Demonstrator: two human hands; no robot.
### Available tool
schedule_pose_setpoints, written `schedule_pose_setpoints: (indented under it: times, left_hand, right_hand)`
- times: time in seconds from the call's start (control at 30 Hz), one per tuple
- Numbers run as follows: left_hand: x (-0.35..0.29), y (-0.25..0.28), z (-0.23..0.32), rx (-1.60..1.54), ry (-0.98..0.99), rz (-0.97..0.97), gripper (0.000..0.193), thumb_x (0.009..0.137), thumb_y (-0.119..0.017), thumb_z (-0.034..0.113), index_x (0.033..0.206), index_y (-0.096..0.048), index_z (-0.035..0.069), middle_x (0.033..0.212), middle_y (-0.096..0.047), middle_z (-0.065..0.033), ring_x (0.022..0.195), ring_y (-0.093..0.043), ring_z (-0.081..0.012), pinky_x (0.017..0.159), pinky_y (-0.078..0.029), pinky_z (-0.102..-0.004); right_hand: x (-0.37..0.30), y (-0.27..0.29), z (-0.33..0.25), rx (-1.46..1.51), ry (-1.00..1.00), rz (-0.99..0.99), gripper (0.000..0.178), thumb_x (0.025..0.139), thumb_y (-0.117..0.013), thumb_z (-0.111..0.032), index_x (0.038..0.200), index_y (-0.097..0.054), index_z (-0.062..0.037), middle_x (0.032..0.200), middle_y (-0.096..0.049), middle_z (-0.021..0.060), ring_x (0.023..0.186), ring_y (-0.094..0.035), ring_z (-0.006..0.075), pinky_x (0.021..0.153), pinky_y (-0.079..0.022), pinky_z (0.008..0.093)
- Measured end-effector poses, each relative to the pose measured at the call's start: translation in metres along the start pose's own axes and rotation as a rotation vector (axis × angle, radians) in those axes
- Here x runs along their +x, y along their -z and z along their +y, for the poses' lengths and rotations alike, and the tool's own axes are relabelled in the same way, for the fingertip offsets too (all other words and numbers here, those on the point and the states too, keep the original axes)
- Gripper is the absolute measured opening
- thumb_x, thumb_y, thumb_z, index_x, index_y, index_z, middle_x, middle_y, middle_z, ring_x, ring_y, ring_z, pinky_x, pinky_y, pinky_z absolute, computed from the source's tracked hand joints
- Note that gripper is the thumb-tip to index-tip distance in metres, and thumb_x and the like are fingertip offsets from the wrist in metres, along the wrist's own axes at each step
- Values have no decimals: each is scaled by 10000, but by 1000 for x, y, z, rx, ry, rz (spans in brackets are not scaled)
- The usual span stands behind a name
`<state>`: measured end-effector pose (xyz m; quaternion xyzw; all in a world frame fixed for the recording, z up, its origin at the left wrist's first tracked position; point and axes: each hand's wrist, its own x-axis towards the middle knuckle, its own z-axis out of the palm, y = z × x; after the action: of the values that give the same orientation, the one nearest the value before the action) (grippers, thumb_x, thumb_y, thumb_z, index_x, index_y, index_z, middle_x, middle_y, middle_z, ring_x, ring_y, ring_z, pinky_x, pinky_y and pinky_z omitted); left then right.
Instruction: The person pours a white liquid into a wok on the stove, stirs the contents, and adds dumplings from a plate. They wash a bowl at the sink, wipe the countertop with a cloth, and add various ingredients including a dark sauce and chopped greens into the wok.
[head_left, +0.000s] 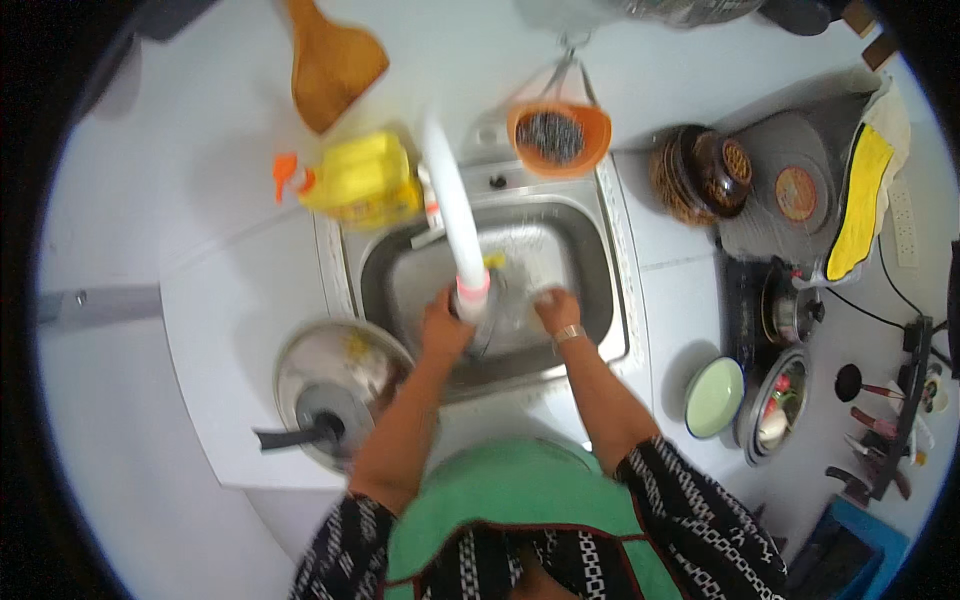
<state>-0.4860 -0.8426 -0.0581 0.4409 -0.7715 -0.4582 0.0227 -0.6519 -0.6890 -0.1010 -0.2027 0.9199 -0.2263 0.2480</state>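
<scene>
Both hands are in the sink (600, 290) under the tap (455, 215): left hand (443, 325) curled, grip unclear; right hand (556, 308) clutches something pale.

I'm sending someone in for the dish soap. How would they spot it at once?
Start at the steel sink in the white counter. The soap bottle lies at its back left corner, below the wooden spatula. It is the only bright yellow bottle, with an orange cap.

Both hands in sink (600, 262) under tap (455, 215); pan lid (335, 385) left, bowl (713, 397) right
</scene>
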Motion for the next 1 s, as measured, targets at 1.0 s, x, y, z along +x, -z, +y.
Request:
schedule_pose_setpoints:
  times: [1.0]
  left_hand:
    - [-8,24,13,205,-32,31,721,599,-728,297,1251,-480,114,1113,-525,-199,1038,-518,-353,900,-426,-412]
  right_hand:
    - [41,72,-193,-72,872,-207,149,792,-631,-215,829,-644,-72,789,-627,124,758,-606,287,669,-484,356]
